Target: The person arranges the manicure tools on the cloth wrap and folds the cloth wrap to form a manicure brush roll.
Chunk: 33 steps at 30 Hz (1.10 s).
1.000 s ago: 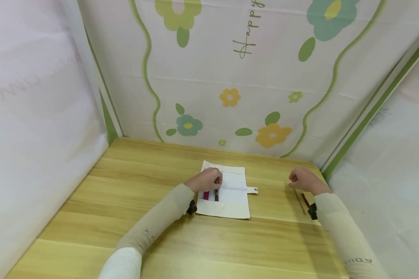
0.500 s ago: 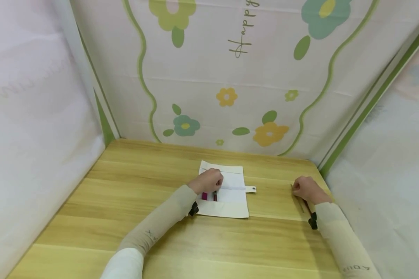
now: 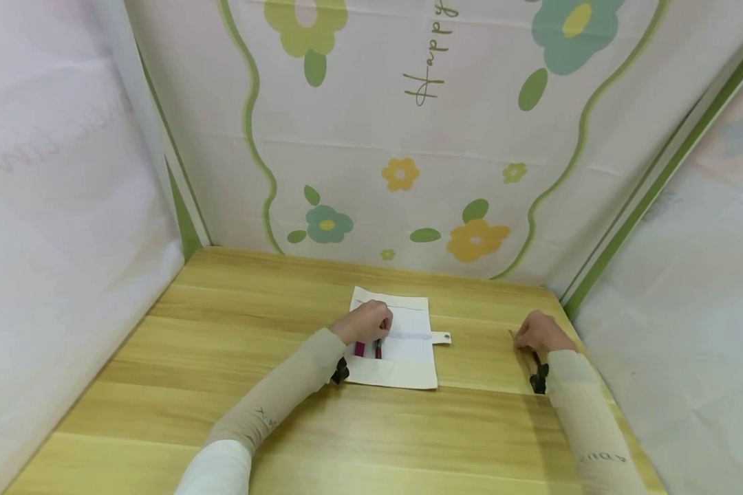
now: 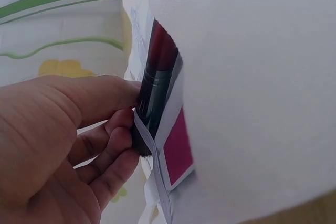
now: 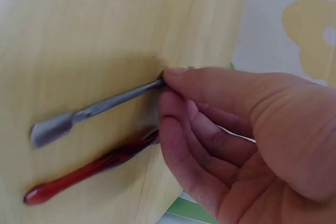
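An unfolded white fabric roll (image 3: 402, 375) lies on the wooden table. Over its left part, my left hand (image 3: 368, 322) pinches a makeup brush (image 4: 155, 90) with a dark ferrule and a dark red handle. The handle's far part is hidden in the roll's pocket (image 4: 262, 103), and a thin elastic strip (image 4: 147, 137) crosses near the bristles. A magenta flat piece (image 4: 179, 150) sits beside the brush. To the right, thumb and fingers of my right hand (image 3: 541, 331) pinch a metal cuticle pusher (image 5: 115, 100). A red-handled tool (image 5: 89, 170) lies beside it, its other end hidden behind the fingers.
The roll's snap tab (image 3: 442, 337) sticks out to the right, towards my right hand. Flower-printed fabric (image 3: 340, 137) stands along the table's back edge, and pale fabric walls (image 3: 68, 206) close off both sides.
My right hand has shifted slightly towards me along the cuticle pusher, whose thin end now shows past the fingers. My left hand stays at the brush. The head view has turned slightly.
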{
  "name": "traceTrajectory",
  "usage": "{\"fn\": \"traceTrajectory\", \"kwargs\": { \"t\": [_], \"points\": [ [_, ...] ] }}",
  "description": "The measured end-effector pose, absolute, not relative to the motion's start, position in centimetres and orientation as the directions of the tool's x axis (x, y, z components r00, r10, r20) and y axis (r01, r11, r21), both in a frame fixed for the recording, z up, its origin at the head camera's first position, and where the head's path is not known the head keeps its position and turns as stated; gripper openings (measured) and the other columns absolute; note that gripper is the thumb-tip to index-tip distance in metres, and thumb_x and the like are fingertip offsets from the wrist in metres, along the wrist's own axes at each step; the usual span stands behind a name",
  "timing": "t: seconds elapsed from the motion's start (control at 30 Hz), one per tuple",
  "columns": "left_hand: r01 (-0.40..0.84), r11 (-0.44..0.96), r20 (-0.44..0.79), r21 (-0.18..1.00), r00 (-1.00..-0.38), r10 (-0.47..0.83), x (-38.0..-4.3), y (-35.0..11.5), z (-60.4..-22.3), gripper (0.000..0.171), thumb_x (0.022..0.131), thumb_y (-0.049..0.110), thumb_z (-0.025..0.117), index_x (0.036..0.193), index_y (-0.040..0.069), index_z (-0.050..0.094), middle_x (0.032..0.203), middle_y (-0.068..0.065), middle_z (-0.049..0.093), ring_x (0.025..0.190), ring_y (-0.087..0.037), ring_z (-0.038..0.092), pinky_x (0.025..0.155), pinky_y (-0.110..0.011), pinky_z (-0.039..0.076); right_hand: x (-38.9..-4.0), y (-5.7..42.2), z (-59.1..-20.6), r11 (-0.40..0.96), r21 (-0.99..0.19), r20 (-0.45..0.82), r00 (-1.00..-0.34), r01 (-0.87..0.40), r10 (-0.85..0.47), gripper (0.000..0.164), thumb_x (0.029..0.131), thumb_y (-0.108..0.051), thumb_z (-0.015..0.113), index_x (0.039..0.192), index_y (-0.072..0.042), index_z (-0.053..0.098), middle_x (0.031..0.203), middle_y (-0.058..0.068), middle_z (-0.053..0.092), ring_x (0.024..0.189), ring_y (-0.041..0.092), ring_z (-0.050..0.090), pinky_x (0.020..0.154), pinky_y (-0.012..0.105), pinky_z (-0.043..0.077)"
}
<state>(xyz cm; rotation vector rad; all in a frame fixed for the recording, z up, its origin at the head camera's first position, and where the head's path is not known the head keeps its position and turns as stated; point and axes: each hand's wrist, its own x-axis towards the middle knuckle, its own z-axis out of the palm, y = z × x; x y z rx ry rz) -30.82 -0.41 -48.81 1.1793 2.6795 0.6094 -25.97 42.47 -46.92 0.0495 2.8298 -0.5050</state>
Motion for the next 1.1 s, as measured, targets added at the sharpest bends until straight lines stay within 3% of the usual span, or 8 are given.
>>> {"fn": "traceTrajectory", "kwargs": {
  "t": [0.13, 0.23, 0.43, 0.57, 0.73, 0.93, 1.1],
  "points": [
    [0.664, 0.597, 0.029, 0.450, -0.679, 0.733, -30.9, -0.6, -48.9, 0.019, 0.099, 0.003, 0.068, 0.082, 0.009, 0.075, 0.083, -0.001, 0.072, 0.076, -0.009, 0.057, 0.075, -0.025, 0.053, -26.7, 42.3, -48.0, 0.929, -0.345, -0.277, -0.960, 0.135, 0.036, 0.037, 0.087, -0.008, 0.065, 0.053, -0.014, 0.054, 0.049, -0.003, 0.047, 0.047, 0.011, 0.036, 0.053, 0.028, 0.038],
    [0.652, 0.595, 0.029, 0.469, -0.685, 0.728, -30.9, -0.9, -49.2, 0.019, 0.099, 0.003, 0.068, 0.081, 0.009, 0.074, 0.081, 0.000, 0.071, 0.074, -0.009, 0.056, 0.073, -0.025, 0.052, -27.2, 42.4, -49.0, 0.924, -0.361, -0.240, -0.970, 0.128, 0.041, 0.042, 0.086, -0.012, 0.066, 0.052, -0.021, 0.042, 0.048, -0.008, 0.032, 0.046, 0.010, 0.028, 0.049, 0.027, 0.034],
    [0.646, 0.582, 0.032, 0.494, -0.682, 0.730, -31.0, -1.0, -49.3, 0.021, 0.100, 0.003, 0.067, 0.081, 0.009, 0.073, 0.077, 0.002, 0.067, 0.071, -0.009, 0.052, 0.072, -0.025, 0.049, -27.5, 41.9, -48.8, 0.910, -0.405, -0.188, -0.982, 0.089, 0.012, 0.043, 0.084, -0.018, 0.068, 0.052, -0.022, 0.039, 0.048, -0.009, 0.027, 0.046, 0.010, 0.024, 0.047, 0.027, 0.029],
    [0.645, 0.579, 0.032, 0.499, -0.682, 0.731, -30.9, -0.8, -49.1, 0.021, 0.101, 0.004, 0.066, 0.081, 0.009, 0.072, 0.076, 0.002, 0.064, 0.072, -0.010, 0.051, 0.073, -0.025, 0.048, -28.1, 40.7, -47.6, 0.892, -0.444, -0.197, -0.980, 0.081, -0.009, 0.043, 0.087, -0.022, 0.069, 0.055, -0.020, 0.040, 0.050, -0.008, 0.028, 0.047, 0.011, 0.023, 0.048, 0.027, 0.028],
    [0.645, 0.572, 0.032, 0.506, -0.677, 0.735, -31.0, -1.0, -49.4, 0.023, 0.102, 0.005, 0.064, 0.081, 0.010, 0.070, 0.076, 0.003, 0.061, 0.073, -0.010, 0.050, 0.074, -0.025, 0.046, -29.8, 37.7, -46.8, 0.886, -0.463, -0.173, -0.983, 0.029, -0.059, 0.031, 0.087, -0.023, 0.069, 0.059, -0.015, 0.058, 0.052, -0.007, 0.049, 0.050, 0.011, 0.037, 0.056, 0.029, 0.038],
    [0.629, 0.565, 0.020, 0.534, -0.678, 0.735, -31.2, -1.2, -49.7, 0.021, 0.103, 0.006, 0.063, 0.085, 0.009, 0.072, 0.077, 0.003, 0.062, 0.073, -0.009, 0.050, 0.073, -0.025, 0.047, -31.5, 32.6, -45.7, 0.827, -0.562, -0.173, -0.981, 0.022, -0.092, 0.019, 0.087, -0.018, 0.068, 0.070, -0.010, 0.071, 0.068, 0.005, 0.070, 0.059, 0.013, 0.051, 0.066, 0.028, 0.046],
    [0.628, 0.552, 0.022, 0.549, -0.671, 0.741, -31.2, -1.0, -49.5, 0.020, 0.104, 0.006, 0.062, 0.087, 0.005, 0.072, 0.076, 0.003, 0.060, 0.072, -0.009, 0.049, 0.074, -0.025, 0.046, -32.9, 28.9, -45.2, 0.785, -0.619, -0.174, -0.980, 0.034, -0.094, 0.021, 0.088, -0.021, 0.067, 0.070, -0.012, 0.067, 0.071, 0.004, 0.068, 0.067, 0.016, 0.054, 0.075, 0.031, 0.046]
  ]
}}
